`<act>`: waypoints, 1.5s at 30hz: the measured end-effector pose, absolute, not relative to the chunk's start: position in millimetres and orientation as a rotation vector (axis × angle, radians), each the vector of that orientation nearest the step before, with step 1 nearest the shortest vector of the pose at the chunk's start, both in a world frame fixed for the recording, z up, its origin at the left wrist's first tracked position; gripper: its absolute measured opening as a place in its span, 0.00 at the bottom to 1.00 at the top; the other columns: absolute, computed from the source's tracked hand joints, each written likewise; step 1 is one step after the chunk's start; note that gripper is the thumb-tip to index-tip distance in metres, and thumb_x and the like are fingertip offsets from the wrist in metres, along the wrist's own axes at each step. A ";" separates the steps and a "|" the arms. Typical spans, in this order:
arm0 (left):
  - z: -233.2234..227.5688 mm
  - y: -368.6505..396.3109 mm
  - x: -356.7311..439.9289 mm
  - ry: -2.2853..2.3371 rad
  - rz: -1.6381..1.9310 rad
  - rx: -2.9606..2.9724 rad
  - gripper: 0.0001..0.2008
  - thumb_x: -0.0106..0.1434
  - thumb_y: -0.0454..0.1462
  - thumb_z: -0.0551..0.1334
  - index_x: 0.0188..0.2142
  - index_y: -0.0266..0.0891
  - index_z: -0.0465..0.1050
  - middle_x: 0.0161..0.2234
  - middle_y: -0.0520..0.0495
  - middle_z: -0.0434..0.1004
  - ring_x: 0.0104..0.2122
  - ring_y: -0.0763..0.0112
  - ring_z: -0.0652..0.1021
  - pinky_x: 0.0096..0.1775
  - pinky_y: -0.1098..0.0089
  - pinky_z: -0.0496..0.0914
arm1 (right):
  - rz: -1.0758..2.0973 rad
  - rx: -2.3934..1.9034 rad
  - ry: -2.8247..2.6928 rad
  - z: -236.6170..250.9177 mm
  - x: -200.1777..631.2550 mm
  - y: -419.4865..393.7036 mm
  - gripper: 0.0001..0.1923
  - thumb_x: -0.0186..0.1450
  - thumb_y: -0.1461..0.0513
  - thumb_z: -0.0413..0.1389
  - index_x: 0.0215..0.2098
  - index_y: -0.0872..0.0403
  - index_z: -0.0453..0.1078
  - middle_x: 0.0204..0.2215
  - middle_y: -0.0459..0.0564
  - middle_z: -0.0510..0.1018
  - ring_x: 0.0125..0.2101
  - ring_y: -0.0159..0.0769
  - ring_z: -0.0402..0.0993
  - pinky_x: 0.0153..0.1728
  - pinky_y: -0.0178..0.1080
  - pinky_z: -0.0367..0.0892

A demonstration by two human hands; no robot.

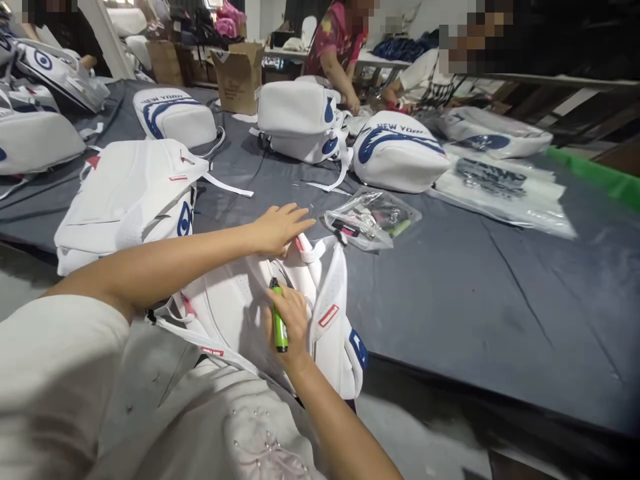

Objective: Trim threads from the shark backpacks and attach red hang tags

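Note:
A white backpack (330, 313) with blue marks and small red tags lies at the near edge of the grey table (475, 287), partly over my lap. My left hand (277, 227) rests flat on its top near the handle, fingers spread. My right hand (290, 320) presses on the backpack's back panel and holds a green lighter (279, 320) upright. A clear plastic bag (373, 217) with small items lies just beyond the backpack.
Several white backpacks (130, 193) with blue print lie around the table, another (397, 150) farther back. Flat plastic-wrapped sheets (500, 183) lie at right. A cardboard box (240, 77) stands at the back. Two other people work at the far side.

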State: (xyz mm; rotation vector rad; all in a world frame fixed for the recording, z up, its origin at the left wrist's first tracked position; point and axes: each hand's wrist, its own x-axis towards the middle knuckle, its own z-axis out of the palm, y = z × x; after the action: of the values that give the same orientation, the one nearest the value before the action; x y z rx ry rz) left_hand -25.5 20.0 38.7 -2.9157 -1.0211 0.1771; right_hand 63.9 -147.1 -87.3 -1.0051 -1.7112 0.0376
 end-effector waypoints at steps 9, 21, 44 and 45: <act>25.4 6.7 -40.5 -0.709 0.153 -2.757 0.57 0.51 0.47 0.70 0.71 0.44 0.36 0.71 0.34 0.35 0.69 0.43 0.43 0.62 0.38 0.45 | 0.001 -0.999 -1.662 -92.4 91.5 -133.4 0.26 0.67 0.70 0.51 0.62 0.49 0.60 0.44 0.52 0.80 0.42 0.38 0.79 0.45 0.45 0.74; -2.4 20.7 -28.5 -0.794 0.206 -2.676 0.52 0.55 0.47 0.69 0.70 0.39 0.42 0.71 0.32 0.41 0.62 0.46 0.60 0.52 0.55 0.65 | -0.032 -2.004 -1.827 -63.5 100.6 -63.5 0.51 0.53 0.57 0.69 0.66 0.60 0.48 0.61 0.74 0.60 0.62 0.63 0.55 0.56 0.58 0.61; -10.3 17.4 -4.7 -0.878 0.290 -2.698 0.58 0.53 0.52 0.70 0.71 0.42 0.34 0.69 0.31 0.45 0.64 0.42 0.57 0.59 0.45 0.57 | 0.065 -1.946 -1.775 -75.8 106.5 -51.2 0.45 0.52 0.68 0.66 0.64 0.64 0.52 0.58 0.75 0.63 0.55 0.61 0.65 0.51 0.57 0.66; -9.9 16.5 -4.1 -0.882 0.288 -2.690 0.57 0.54 0.51 0.70 0.71 0.42 0.35 0.69 0.31 0.48 0.62 0.43 0.60 0.58 0.45 0.58 | 0.062 -1.929 -1.784 -76.0 108.4 -51.9 0.45 0.53 0.68 0.66 0.65 0.64 0.52 0.58 0.75 0.63 0.56 0.61 0.65 0.52 0.57 0.66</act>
State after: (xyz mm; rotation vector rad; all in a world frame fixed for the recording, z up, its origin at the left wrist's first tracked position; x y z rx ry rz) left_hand -4.1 16.5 -9.9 -2.6903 -0.8822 0.2878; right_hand 108.4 -51.9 -76.0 -1.9287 -1.7838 0.0619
